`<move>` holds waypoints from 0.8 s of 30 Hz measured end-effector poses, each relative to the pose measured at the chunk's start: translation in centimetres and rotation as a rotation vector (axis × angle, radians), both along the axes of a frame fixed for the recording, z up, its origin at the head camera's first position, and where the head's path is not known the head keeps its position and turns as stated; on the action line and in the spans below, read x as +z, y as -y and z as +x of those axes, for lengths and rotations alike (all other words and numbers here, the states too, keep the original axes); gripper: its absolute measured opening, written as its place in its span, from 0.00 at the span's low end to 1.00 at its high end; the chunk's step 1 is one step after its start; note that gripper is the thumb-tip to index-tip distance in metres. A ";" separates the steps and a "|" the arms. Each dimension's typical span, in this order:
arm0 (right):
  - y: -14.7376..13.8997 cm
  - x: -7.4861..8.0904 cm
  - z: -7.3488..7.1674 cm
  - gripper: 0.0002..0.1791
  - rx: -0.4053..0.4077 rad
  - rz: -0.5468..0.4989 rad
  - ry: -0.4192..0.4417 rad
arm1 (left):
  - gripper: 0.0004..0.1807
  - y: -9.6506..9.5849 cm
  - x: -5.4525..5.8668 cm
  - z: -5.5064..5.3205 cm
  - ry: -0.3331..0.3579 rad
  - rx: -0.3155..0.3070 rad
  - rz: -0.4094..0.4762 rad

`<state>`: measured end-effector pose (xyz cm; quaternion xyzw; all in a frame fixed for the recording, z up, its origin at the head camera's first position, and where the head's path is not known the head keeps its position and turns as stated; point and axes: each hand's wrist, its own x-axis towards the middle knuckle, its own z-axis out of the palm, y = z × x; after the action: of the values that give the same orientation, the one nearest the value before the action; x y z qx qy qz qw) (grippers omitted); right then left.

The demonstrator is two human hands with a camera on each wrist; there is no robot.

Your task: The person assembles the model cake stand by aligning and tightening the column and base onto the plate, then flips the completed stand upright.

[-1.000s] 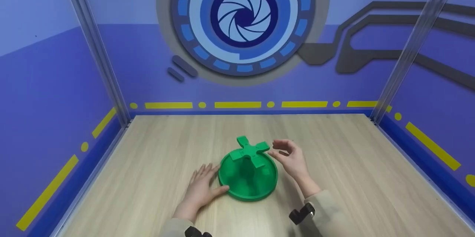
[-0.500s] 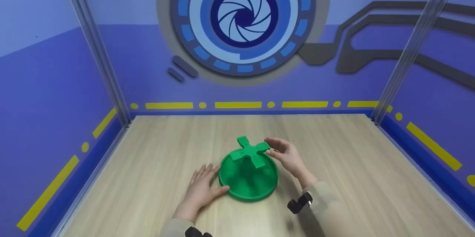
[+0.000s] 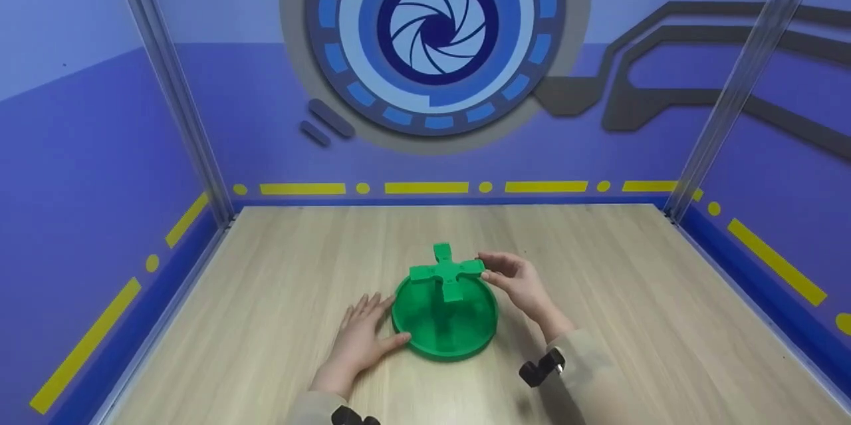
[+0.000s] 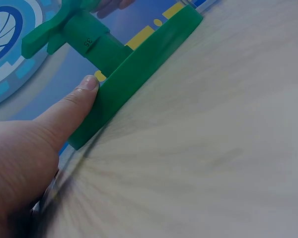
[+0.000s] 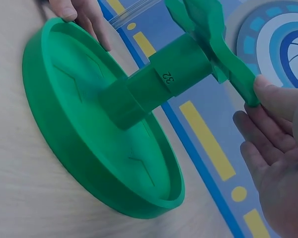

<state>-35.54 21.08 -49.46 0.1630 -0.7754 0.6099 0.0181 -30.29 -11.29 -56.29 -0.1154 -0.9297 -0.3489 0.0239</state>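
Observation:
A shallow round green dish (image 3: 447, 354) with a raised rim sits on the table in the head view. From its middle rises a stepped green post (image 5: 179, 64) marked 32 on the side seen in the right wrist view. Four flat arms form a green cross-shaped handle (image 3: 448, 271) on top. My right hand (image 3: 525, 286) pinches the tip of the handle's right arm between thumb and fingers. On the dish's left side, my left hand (image 3: 362, 340) rests with spread, straight fingers, its thumb (image 4: 87, 88) touching the rim.
The wooden table (image 3: 319, 245) is enclosed by blue printed walls (image 3: 266, 112) at the back and both sides. Metal posts (image 3: 169, 92) stand at the back corners. A dark wrist camera (image 3: 542, 368) sits on the right sleeve.
My right hand has come in from the right and taken hold of one handle arm. The cross has turned slightly clockwise, seen from above. My left hand has stayed put.

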 end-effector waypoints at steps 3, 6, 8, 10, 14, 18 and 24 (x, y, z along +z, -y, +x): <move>-0.3 0.0 0.1 0.25 0.018 0.021 -0.009 | 0.49 0.0 0.0 0.0 -0.001 -0.002 0.000; -0.4 0.0 0.3 0.25 0.042 0.046 -0.013 | 0.49 0.0 0.0 -0.1 0.001 0.000 -0.001; -0.5 0.1 0.4 0.25 0.063 0.066 -0.018 | 0.49 0.0 0.0 -0.1 0.001 0.000 -0.003; -0.5 0.2 0.5 0.26 0.084 0.073 -0.019 | 0.49 0.0 0.0 -0.1 0.001 0.000 -0.002; -0.5 0.3 0.8 0.26 0.116 0.085 -0.026 | 0.50 0.0 0.0 0.0 -0.006 -0.005 0.003; -0.4 0.3 1.0 0.26 0.121 0.096 -0.027 | 0.50 0.0 0.0 0.0 -0.008 -0.004 0.003; -0.1 0.2 1.4 0.24 0.113 0.099 -0.036 | 0.50 0.0 -0.1 0.0 -0.010 0.000 0.006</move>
<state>-34.18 21.22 -49.30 0.2181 -0.7936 0.5679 -0.0104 -30.32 -11.30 -56.39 -0.1173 -0.9285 -0.3512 0.0288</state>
